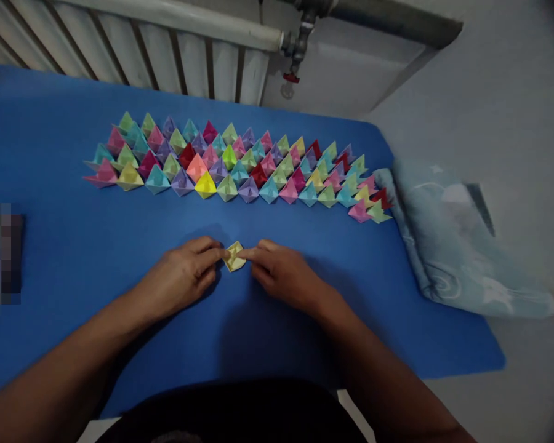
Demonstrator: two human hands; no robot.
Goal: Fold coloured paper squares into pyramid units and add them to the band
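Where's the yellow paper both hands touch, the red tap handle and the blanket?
Yellow paper (234, 261): head view, just below its centre.
Red tap handle (291, 78): head view, its middle.
Blanket (452, 246): head view, its patterned top.

1. No text, label, brand, number or sign can be read
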